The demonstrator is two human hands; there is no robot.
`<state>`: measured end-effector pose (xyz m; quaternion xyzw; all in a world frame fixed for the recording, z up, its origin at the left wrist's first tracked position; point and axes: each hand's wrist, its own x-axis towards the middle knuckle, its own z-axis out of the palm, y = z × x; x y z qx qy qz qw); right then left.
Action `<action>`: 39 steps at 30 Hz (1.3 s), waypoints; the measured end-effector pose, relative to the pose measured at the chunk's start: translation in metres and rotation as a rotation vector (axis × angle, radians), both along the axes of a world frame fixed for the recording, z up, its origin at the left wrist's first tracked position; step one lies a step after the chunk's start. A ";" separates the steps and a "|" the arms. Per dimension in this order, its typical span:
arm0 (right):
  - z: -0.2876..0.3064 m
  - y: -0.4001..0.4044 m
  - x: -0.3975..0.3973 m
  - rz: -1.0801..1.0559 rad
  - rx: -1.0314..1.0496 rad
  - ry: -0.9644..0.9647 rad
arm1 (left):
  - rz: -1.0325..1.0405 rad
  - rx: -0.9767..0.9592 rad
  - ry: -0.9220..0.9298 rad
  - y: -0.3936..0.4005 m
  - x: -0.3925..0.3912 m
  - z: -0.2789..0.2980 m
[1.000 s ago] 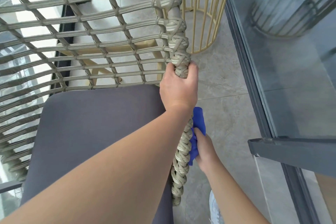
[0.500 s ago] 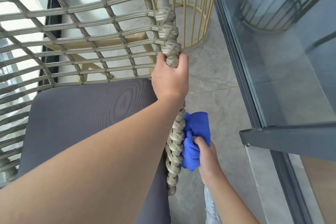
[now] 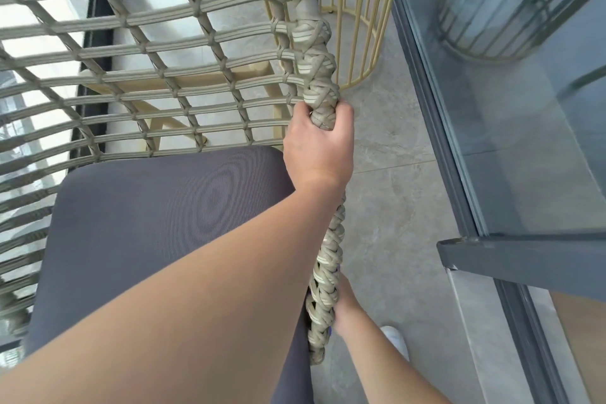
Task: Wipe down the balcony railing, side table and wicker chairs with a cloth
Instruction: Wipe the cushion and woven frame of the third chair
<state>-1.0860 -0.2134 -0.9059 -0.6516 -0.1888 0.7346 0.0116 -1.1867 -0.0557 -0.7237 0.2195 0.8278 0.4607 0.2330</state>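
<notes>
Grey stone-look tiled floor (image 3: 390,213) fills the strip between the wicker chair (image 3: 183,52) and the dark-framed glass railing (image 3: 511,252) along its right edge. The chair stands on that floor with its grey seat cushion (image 3: 157,213) on top, and towards the far edge a round side table (image 3: 360,26) with thin gold bars stands just beyond the chair's woven rim. Down at the near edge, a white shoe (image 3: 395,343) rests on the tiles beside the chair's rim.
</notes>
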 end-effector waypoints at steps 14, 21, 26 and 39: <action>0.055 0.001 0.030 -0.104 0.059 0.012 | -0.019 0.017 -0.001 -0.001 -0.004 -0.004; 0.089 -0.001 0.053 -0.139 0.114 -0.005 | -0.010 0.014 0.002 -0.002 -0.004 -0.007; 0.121 0.035 0.047 -0.230 0.261 -0.004 | -0.025 -0.003 0.002 -0.003 -0.003 -0.002; 0.254 0.124 0.032 -0.255 0.561 0.204 | -0.096 -0.142 -0.522 -0.017 -0.011 0.081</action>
